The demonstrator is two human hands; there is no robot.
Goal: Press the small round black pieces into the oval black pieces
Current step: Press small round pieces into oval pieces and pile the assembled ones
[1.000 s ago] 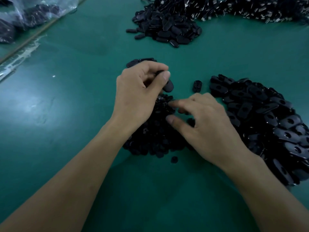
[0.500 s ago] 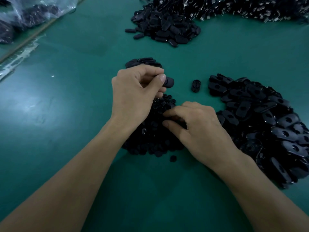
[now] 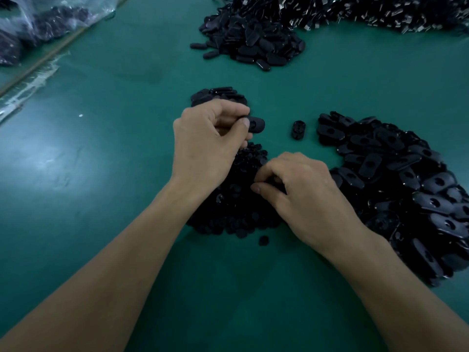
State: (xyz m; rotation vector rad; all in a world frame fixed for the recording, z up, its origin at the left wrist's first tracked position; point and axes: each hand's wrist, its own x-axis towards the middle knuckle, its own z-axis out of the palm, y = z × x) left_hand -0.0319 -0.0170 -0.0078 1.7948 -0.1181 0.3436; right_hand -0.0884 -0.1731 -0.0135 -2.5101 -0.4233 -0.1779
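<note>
- The left hand (image 3: 210, 141) has its thumb and forefinger clamped on one oval black plastic piece (image 3: 256, 124), held just above the green table top (image 3: 101, 161).
- The right hand (image 3: 307, 196) rests, fingers curled and thumb close to the forefinger, on the heap of small round black pieces (image 3: 228, 207) at near centre. Whether it pinches one I cannot tell.
- A stray round black piece (image 3: 264, 240) lies just near of that heap.
- A large heap of oval black pieces with holes (image 3: 406, 189) lies to the right, and a lone oval piece (image 3: 298, 129) lies just left of it.
- A small dark stack (image 3: 215, 94) sits just beyond the left hand.
- Another pile of oval pieces (image 3: 251, 44) lies far off, and a clear plastic bag (image 3: 38, 24) lies at far left.
</note>
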